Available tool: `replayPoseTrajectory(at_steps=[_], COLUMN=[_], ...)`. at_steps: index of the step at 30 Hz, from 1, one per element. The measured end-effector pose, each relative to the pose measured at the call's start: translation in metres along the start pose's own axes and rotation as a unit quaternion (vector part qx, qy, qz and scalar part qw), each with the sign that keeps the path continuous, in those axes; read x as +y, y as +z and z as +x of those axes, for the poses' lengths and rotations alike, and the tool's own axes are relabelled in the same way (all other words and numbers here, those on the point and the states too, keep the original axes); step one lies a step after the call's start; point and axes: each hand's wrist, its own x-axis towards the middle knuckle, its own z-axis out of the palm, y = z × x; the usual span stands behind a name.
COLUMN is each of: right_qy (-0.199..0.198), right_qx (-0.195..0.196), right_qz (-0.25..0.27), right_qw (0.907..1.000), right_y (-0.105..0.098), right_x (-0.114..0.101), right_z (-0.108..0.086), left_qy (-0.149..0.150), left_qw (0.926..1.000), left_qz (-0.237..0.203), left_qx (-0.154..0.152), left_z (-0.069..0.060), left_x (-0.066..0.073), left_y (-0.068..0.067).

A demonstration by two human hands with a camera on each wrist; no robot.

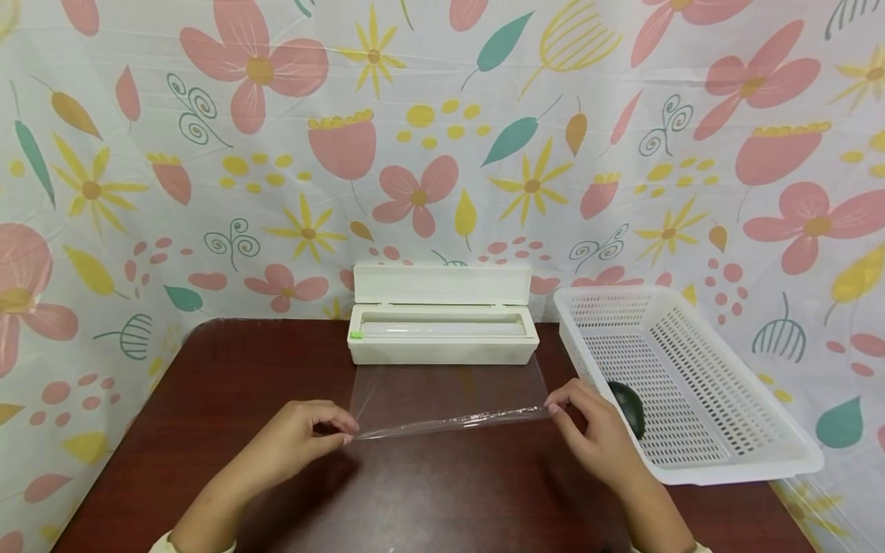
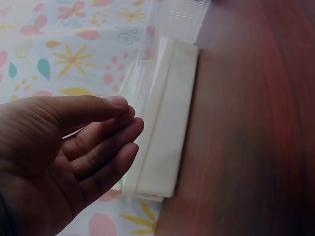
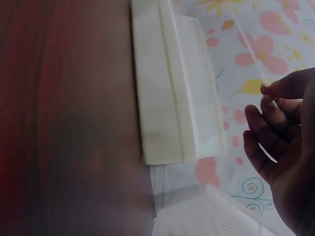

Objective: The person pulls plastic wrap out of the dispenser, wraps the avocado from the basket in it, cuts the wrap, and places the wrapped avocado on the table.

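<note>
Clear film [image 1: 449,393]: thin, see-thru sheet w/ a shiny, scrunchy front edge. It's in the mid of the scene, b/w the 2 hands, & goes from the front of the box twd the person, above the table. L end of the edge is a bit closer to the person than the R end.
L hand [image 1: 304,434]: thumb & pointer tips pinch the L front corner of the film. Other fingers are bent, w/ small gaps b/w them.
R hand [image 1: 594,430]: thumb & pointer tips pinch the R front corner. Other fingers curl loosely, nr the basket's L side.
White box [image 1: 442,352]: long, at the bk of the table, past the film. Its lid [image 1: 442,285] stands up at the bk, nr the cloth.
Inside box: a pale roll [image 1: 442,329] lies sideways. A small green bit [image 1: 356,335] is at the L end of the box's top.
Basket [image 1: 740,467]: white plastic w/ lots of holes, on the R, set at a slant.
In basket: 1 dark green round thing [image 1: 629,411], by the L side, partly hidden.
Table [image 1: 429,499]: dark red-brown & shiny.
Cloth [image 1: 415,107]: white w/ pink, yellow & green flowers & leaves, hangs behind & at the sides.
</note>
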Motion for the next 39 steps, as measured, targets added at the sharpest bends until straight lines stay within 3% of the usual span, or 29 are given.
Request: replayPoseTrajectory(at_steps=[6,16,23,30,39], right_qy=[0.049,0.062,0.085,0.085,0.083], right_qx=[-0.056,-0.091,-0.165,-0.199,-0.233], right_qz=[-0.035,-0.042,-0.055,-0.048,-0.04], right_qw=[0.9966,0.993,0.9812,0.975,0.968], right_y=[0.003,0.008,0.009,0.011,0.012], right_x=[0.004,0.006,0.009,0.015,0.019], right_z=[-0.009,-0.016,-0.021,-0.024,-0.028], left_qy=[0.016,0.027,0.057,0.041,0.056], left_qw=[0.9993,0.9976,0.9929,0.9882,0.9836], left_qz=[0.033,0.062,0.102,0.141,0.171], left_qx=[-0.005,-0.012,-0.022,-0.042,-0.014], left_z=[0.001,0.006,0.01,0.01,0.012], left_x=[-0.009,-0.018,-0.023,-0.027,-0.032], left_y=[0.009,0.019,0.024,0.03,0.04])
